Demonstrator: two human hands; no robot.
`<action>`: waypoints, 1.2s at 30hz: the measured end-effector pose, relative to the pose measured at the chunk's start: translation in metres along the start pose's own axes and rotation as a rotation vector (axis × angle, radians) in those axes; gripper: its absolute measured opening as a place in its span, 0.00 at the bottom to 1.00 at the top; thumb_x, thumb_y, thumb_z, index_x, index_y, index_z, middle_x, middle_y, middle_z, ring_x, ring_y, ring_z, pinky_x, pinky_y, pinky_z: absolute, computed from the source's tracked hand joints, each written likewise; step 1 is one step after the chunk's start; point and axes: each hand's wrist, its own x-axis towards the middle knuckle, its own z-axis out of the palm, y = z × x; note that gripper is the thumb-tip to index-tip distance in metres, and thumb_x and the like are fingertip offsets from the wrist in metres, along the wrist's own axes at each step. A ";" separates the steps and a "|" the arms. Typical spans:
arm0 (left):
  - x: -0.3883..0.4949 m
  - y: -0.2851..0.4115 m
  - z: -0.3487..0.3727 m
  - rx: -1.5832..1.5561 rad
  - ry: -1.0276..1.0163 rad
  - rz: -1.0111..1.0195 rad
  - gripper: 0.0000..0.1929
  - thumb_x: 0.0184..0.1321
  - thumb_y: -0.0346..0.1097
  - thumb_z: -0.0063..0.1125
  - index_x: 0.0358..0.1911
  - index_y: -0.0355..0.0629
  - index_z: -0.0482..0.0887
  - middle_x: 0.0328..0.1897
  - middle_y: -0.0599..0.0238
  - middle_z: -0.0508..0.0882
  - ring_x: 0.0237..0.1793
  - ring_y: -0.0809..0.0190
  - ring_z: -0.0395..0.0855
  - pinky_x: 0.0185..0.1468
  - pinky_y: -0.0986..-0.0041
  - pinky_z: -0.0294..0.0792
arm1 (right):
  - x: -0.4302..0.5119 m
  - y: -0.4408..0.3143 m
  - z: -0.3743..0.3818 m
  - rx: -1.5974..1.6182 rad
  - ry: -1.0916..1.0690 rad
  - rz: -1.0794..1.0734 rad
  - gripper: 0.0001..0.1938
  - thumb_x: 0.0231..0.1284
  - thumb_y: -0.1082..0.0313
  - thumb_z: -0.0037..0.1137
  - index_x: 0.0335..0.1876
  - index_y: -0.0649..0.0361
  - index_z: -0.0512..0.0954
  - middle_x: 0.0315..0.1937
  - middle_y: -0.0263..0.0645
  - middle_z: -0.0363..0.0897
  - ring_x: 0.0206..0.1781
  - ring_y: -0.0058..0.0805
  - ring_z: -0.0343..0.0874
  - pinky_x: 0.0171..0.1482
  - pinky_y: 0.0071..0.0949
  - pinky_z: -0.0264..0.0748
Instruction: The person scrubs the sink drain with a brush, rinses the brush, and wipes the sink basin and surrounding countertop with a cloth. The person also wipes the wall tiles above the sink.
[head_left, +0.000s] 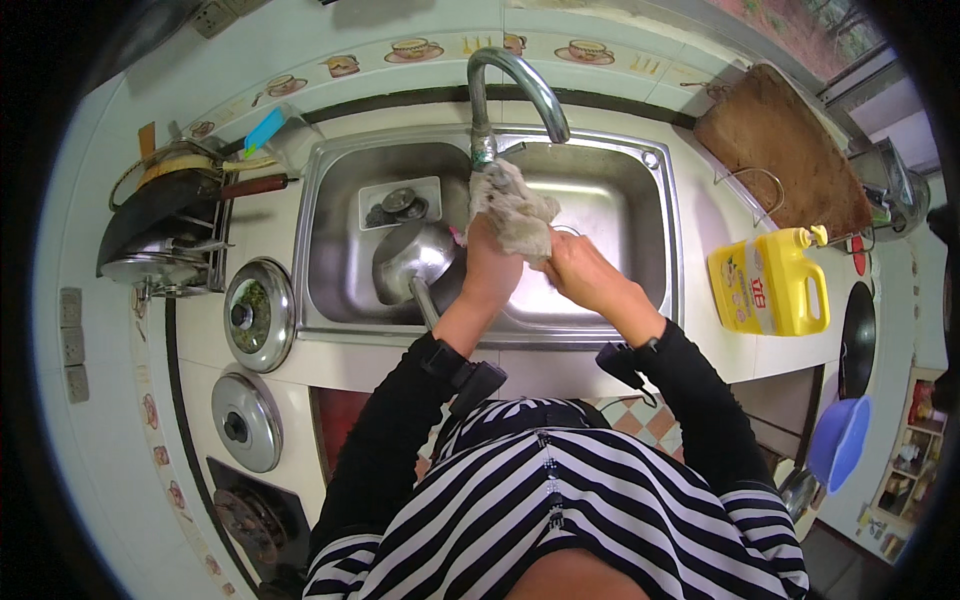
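A pale, worn dishcloth (517, 210) is bunched between my hands, over the divider of the double-basin sink and just in front of the tap's base. My left hand (491, 262) grips its left side, the fingers partly covered by the cloth. On the lower right edge, my right hand (589, 270) has curled fingers closed on the cloth. A metal pan (412, 262) with a long handle rests tilted in the left basin, close to my left wrist. Behind the pan is a white tray (364, 210) with a metal drain strainer and dark scouring pads.
A curved chrome tap (525, 67) arches over the right basin (630, 195). On the right counter stand a yellow detergent jug (765, 285) and a wooden chopping board (780, 142). To the left are two pan lids (259, 315) and a rack with a wok (150, 217).
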 end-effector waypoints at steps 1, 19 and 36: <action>0.001 -0.001 -0.001 -0.042 -0.011 0.011 0.19 0.50 0.22 0.58 0.48 0.39 0.73 0.42 0.63 0.80 0.50 0.65 0.74 0.54 0.74 0.66 | -0.002 -0.002 -0.012 -0.151 0.041 -0.056 0.12 0.56 0.76 0.51 0.46 0.64 0.71 0.30 0.53 0.77 0.34 0.52 0.78 0.35 0.43 0.74; -0.014 -0.014 0.026 0.589 -0.179 0.138 0.17 0.43 0.31 0.63 0.39 0.41 0.75 0.35 0.55 0.79 0.42 0.44 0.72 0.44 0.57 0.68 | 0.003 -0.035 -0.070 0.129 0.469 0.184 0.10 0.57 0.70 0.58 0.24 0.64 0.72 0.13 0.42 0.72 0.14 0.28 0.73 0.20 0.27 0.66; -0.011 -0.013 0.025 0.627 -0.310 0.153 0.18 0.40 0.28 0.63 0.39 0.39 0.76 0.38 0.55 0.78 0.46 0.46 0.70 0.50 0.61 0.65 | -0.026 -0.019 -0.076 0.508 0.436 0.262 0.07 0.57 0.69 0.61 0.34 0.64 0.78 0.21 0.25 0.70 0.23 0.11 0.62 0.25 0.15 0.58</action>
